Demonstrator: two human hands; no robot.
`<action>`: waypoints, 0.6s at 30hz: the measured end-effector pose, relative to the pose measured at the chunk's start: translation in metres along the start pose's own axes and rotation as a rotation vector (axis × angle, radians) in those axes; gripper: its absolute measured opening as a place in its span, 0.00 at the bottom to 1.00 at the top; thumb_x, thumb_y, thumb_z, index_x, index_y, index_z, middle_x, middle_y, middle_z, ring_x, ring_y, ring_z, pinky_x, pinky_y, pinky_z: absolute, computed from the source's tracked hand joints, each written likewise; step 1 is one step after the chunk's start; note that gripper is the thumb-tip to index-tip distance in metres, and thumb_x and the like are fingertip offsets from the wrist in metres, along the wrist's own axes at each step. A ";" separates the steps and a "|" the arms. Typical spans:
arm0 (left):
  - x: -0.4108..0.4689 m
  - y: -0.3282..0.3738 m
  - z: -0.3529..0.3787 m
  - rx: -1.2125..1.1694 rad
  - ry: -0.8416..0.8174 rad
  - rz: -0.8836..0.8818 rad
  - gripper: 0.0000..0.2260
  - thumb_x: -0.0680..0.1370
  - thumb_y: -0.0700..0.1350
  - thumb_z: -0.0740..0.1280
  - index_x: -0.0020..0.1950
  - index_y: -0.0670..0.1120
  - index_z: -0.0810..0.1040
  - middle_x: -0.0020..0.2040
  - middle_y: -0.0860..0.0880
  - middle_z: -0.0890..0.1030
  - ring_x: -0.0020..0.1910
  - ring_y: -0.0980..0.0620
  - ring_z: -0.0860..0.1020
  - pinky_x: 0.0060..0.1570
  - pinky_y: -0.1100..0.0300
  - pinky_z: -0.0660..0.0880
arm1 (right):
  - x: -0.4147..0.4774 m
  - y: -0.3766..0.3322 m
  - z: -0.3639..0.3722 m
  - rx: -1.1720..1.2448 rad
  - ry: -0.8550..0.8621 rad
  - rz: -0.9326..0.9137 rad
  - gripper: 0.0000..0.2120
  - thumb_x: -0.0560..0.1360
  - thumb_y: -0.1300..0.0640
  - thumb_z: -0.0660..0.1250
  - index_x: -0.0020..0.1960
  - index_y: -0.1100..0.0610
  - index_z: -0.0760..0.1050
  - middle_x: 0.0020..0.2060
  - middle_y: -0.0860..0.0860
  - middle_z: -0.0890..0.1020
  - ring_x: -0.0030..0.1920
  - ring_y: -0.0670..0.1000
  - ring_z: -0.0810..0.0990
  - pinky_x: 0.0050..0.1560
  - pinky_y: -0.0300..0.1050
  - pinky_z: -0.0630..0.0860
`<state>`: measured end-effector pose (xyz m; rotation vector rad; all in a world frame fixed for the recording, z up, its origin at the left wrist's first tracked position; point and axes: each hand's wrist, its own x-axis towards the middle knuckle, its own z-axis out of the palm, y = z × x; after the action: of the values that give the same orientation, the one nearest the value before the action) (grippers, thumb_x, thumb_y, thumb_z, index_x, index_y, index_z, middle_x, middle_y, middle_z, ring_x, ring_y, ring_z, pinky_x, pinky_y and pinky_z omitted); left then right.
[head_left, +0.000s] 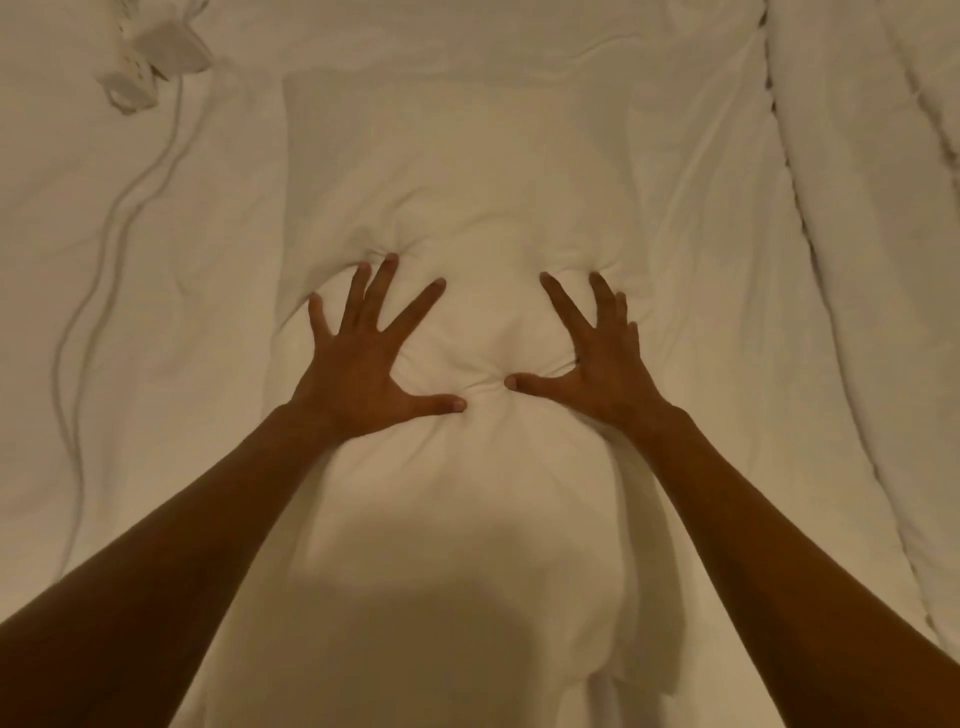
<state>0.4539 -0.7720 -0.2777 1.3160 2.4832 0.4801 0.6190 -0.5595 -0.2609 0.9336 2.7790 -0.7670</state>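
Observation:
A white pillow (467, 171) lies lengthwise on a white bed sheet (156, 322), running from the near edge of the view toward the far end. My left hand (363, 364) presses flat into its middle with fingers spread wide. My right hand (597, 358) presses beside it, fingers also spread, thumbs pointing at each other a short gap apart. The fabric dents and creases around both palms and fingertips. Both forearms reach in from the bottom corners.
A white power strip (150, 57) with plugged adapters lies at the far left, its cable (104, 244) snaking down the sheet. A bunched white duvet (872, 234) runs along the right side. My shadow falls on the pillow's near end.

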 end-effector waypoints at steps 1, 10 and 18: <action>-0.001 0.001 -0.002 -0.007 0.000 -0.003 0.52 0.61 0.80 0.61 0.77 0.65 0.41 0.80 0.51 0.38 0.78 0.46 0.39 0.68 0.26 0.44 | -0.003 0.000 -0.001 -0.003 0.004 -0.004 0.54 0.61 0.23 0.68 0.77 0.32 0.42 0.80 0.55 0.42 0.78 0.64 0.39 0.73 0.73 0.47; -0.015 0.006 -0.013 -0.012 0.057 -0.214 0.49 0.61 0.81 0.60 0.75 0.69 0.39 0.80 0.53 0.41 0.77 0.36 0.38 0.65 0.23 0.41 | -0.018 0.005 -0.011 -0.061 -0.039 0.064 0.53 0.59 0.20 0.65 0.74 0.27 0.38 0.80 0.50 0.38 0.77 0.70 0.41 0.73 0.73 0.43; -0.010 0.008 0.002 -0.101 -0.027 -0.364 0.55 0.55 0.83 0.61 0.73 0.70 0.34 0.79 0.55 0.34 0.75 0.30 0.41 0.63 0.21 0.52 | -0.003 0.009 0.002 0.028 -0.078 0.166 0.61 0.52 0.20 0.69 0.73 0.27 0.35 0.79 0.51 0.36 0.76 0.72 0.44 0.70 0.76 0.54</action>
<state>0.4659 -0.7760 -0.2757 0.8017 2.5586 0.4863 0.6264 -0.5563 -0.2655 1.0973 2.5915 -0.7994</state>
